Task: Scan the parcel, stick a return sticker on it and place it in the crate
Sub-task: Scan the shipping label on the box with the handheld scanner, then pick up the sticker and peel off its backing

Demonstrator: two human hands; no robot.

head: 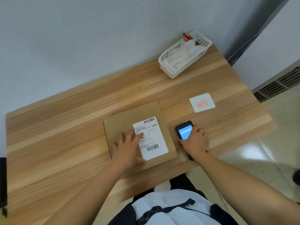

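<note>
Wooden table (65, 143) fills most of the view, grey wall behind it. Flat cardboard parcel (129, 125) lies on the table near its front edge, shipping label (152, 140) face up on the parcel's right half, barcodes at the label's top and bottom. Left hand (128, 148) lies palm down on the parcel, fingers (138, 135) spread flat and not gripping anything; fingertips overlap the label's left edge, thumb points toward the label's bottom corner. The upper barcode is just beyond the fingertips, the lower one just right of the thumb. White plastic basket (185, 54) sits at the far right corner of the table, well beyond both hands' fingertips, with white packets and an orange-and-black tool inside; can't tell what kind of tool. Right hand (194, 140) is on the handheld scanner (184, 129), which rests on the table just right of the parcel; fingers are curled over its right edge and lower half, so closing on the scanner, though I can't tell how firm the grip is. Lit blue screen shows just left of the knuckles, top of the device sticks out past the fingertips. White return sticker (202, 103) with red characters in a red box lies flat on the table beyond the right hand's fingertips, apart from the scanner and the parcel. No crate in view.
</note>
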